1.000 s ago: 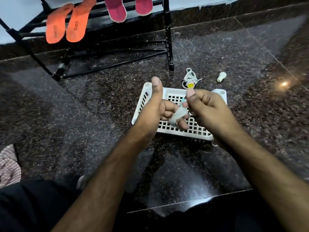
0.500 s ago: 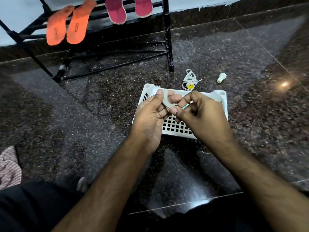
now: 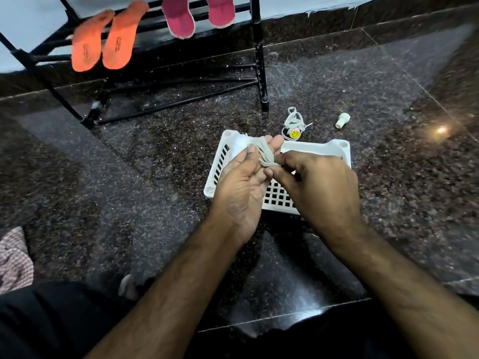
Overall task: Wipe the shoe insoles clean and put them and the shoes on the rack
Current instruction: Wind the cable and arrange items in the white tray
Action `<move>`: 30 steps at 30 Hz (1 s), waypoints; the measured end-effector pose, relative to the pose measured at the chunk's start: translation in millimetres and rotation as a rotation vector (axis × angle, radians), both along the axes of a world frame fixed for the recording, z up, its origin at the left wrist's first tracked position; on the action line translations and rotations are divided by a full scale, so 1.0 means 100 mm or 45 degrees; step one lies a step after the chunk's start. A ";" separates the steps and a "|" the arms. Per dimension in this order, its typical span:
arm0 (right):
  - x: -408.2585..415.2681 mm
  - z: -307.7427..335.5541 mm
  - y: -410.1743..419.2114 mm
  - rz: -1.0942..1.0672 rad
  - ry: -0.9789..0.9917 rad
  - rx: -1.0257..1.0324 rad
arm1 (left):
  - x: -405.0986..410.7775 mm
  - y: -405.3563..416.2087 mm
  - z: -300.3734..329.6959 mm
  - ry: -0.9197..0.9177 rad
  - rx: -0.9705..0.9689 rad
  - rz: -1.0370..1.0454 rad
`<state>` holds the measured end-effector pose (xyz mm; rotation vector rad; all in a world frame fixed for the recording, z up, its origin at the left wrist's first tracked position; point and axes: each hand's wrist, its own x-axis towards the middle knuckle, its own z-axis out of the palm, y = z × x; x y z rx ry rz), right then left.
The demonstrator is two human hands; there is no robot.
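The left hand (image 3: pixel 241 187) stood palm-up with its fingers straight, a grey shoelace (image 3: pixel 264 154) wound in loops round them, so the lace was wrapped on rather than clenched. The right hand (image 3: pixel 318 187) pinched the loose end of that lace between thumb and fingertips, just beside the left palm. Half a second before, both hands were bunched together low over the basket with the lace hidden between them; since then the left fingers had straightened and lifted toward the far side, and the coils showed plainly. That reads as bundling a lace, a side job, so the wiping and racking looked paused.

Under the hands sat a white slotted basket (image 3: pixel 334 149) on the dark speckled floor (image 3: pixel 160 164), with something white in its far-left corner that I could not identify. Just beyond it lay a second lace bundle with a yellow smiley tag (image 3: pixel 294 125), and to the right of that a small white cap-like piece (image 3: pixel 342 120).

At the far left stood the black rack (image 3: pixel 259 60). A pair of orange insoles (image 3: pixel 103 40) and a pair of pink insoles (image 3: pixel 199 14) already leaned on its rails. No shoes were in view. A checked cloth (image 3: pixel 13 263) lay at the near left edge
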<state>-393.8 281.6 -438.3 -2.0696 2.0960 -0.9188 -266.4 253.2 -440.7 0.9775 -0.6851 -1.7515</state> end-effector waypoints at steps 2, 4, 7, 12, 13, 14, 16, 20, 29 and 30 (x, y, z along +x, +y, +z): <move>-0.05 0.02 -0.02 -0.004 -0.043 0.045 | 0.00 0.01 0.03 0.073 0.037 -0.044; -0.09 0.04 -0.04 -0.022 -0.075 0.089 | -0.01 0.02 0.05 0.151 0.058 -0.103; -0.10 0.05 -0.05 -0.085 -0.067 0.127 | -0.03 0.02 0.06 0.227 0.075 -0.159; -0.11 0.03 -0.05 -0.146 -0.063 0.147 | -0.04 0.01 0.01 0.112 0.071 -0.142; -0.11 0.03 -0.04 -0.107 -0.035 0.132 | -0.03 0.00 -0.01 0.061 0.057 -0.100; -0.10 0.02 -0.04 -0.048 -0.007 0.109 | -0.02 0.00 -0.03 0.014 0.045 -0.058; -0.08 -0.01 -0.05 0.109 0.036 0.040 | 0.01 -0.01 -0.06 -0.033 0.039 0.020; -0.03 -0.11 -0.10 0.306 -0.086 -0.016 | 0.06 -0.04 -0.05 -0.026 0.012 0.106; -0.08 -0.11 -0.12 0.197 -0.359 0.071 | -0.02 -0.01 -0.07 -0.091 -0.045 0.084; -0.07 -0.11 -0.11 0.177 -0.335 0.077 | -0.02 -0.01 -0.08 -0.097 -0.051 0.078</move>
